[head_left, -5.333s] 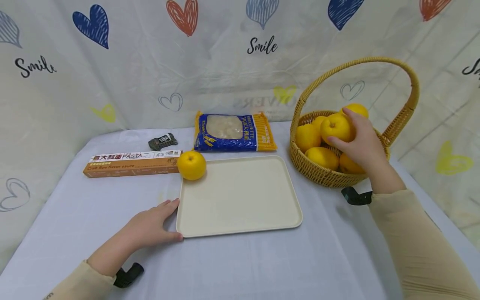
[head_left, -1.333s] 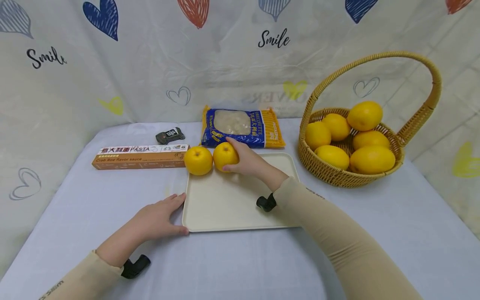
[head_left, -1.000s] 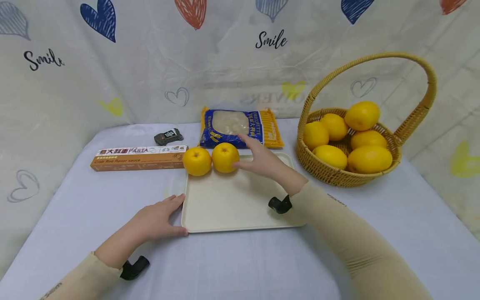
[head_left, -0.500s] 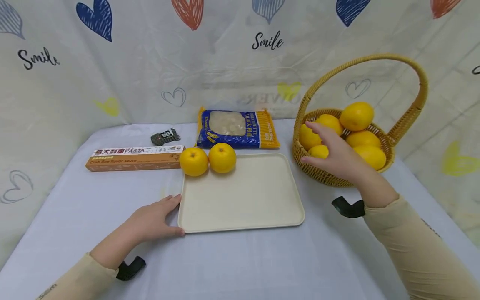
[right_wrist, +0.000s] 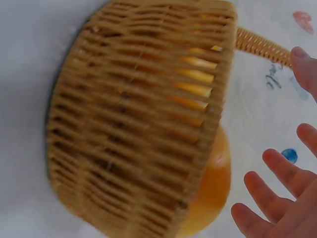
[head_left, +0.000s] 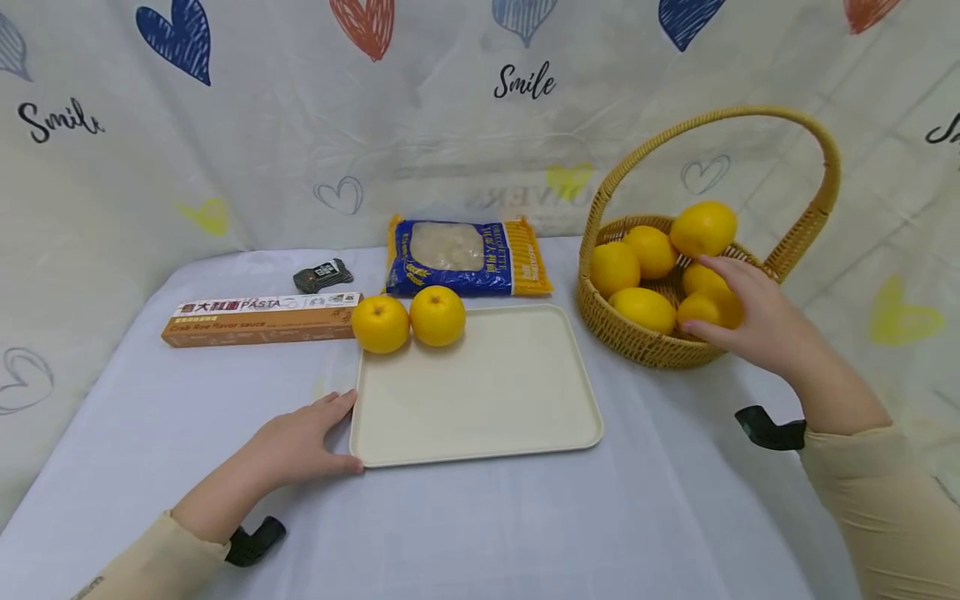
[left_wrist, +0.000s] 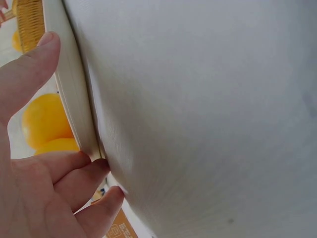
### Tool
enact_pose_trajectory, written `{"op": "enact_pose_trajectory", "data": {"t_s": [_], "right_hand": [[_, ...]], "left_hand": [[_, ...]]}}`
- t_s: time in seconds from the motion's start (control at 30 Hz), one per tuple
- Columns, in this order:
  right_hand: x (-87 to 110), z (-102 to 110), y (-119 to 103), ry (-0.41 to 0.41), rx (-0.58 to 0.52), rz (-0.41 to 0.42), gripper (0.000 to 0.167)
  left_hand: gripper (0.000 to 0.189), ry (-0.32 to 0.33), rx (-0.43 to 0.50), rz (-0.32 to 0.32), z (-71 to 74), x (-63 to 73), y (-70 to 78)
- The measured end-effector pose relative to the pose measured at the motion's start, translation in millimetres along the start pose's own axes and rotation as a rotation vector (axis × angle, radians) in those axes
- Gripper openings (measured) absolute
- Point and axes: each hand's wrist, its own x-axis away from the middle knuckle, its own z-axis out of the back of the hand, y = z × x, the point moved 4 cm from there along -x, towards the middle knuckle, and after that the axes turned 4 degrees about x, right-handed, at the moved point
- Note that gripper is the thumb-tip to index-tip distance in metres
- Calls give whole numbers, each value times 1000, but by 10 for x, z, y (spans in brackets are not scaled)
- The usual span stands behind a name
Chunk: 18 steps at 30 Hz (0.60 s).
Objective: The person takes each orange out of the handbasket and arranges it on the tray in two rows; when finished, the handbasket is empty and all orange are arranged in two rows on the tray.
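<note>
My left hand (head_left: 292,450) rests at the left edge of a cream tray (head_left: 480,400), thumb and fingertips against its rim (left_wrist: 74,94). On the tray's far left corner sit two yellow lemons, one (head_left: 381,324) beside the other (head_left: 438,316). My right hand (head_left: 772,325) is over the front right of a wicker basket (head_left: 652,354), thumb and fingers spread around a lemon (head_left: 708,308); contact is unclear in the head view. The right wrist view shows its fingers (right_wrist: 257,196) apart, beyond the basket's rim. Several other lemons (head_left: 643,310) lie in the basket.
A blue and yellow pasta bag (head_left: 465,258) lies behind the tray. To its left are a small dark packet (head_left: 322,276) and a long pasta box (head_left: 262,320), close to the left lemon. The basket's tall handle (head_left: 720,117) arches up. A heart-printed cloth hangs behind.
My right hand set a second lemon on the tray beside the first, let go, and moved right, back to the basket. My left hand has stayed at the tray's edge.
</note>
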Motion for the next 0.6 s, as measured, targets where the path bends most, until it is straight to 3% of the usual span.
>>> {"op": "enact_pose_trajectory", "data": {"t_s": [0.3,0.6], "right_hand": [[33,-62,277,-64,77,-90,85],[-11,-109,398,-102,112,-107,77]], "left_hand": [[103,10,-1,-3,-1,8,-18],[103,11,-3,-2,-9,-1,-11]]}}
